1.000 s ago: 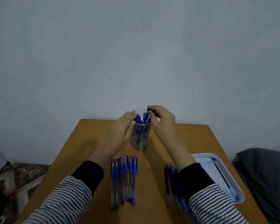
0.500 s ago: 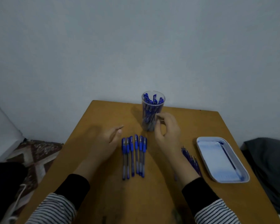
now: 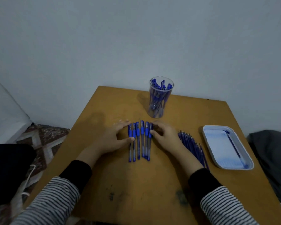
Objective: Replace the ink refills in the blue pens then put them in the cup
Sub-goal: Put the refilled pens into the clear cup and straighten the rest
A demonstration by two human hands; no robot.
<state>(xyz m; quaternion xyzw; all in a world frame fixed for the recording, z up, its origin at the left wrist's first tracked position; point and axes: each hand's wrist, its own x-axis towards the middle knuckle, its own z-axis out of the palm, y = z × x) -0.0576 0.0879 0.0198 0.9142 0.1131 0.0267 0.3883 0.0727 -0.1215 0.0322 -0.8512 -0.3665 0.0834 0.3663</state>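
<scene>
While our left hand (image 3: 115, 138) lies flat beside the blue pens (image 3: 140, 140) at frame centre, our right hand (image 3: 165, 137) curls against the rightmost; whether it pinches, we cannot tell. Its forearm (image 3: 185, 154) partly hides the refills (image 3: 191, 146).

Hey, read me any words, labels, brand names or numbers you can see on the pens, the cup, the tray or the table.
No text can be read anywhere in this view.
blue pens: any print on the barrels is too small and blurred to read.
cup, refills, tray: no label visible.
table: dark scribbles near the front edge, not legible as letters or numbers.
</scene>
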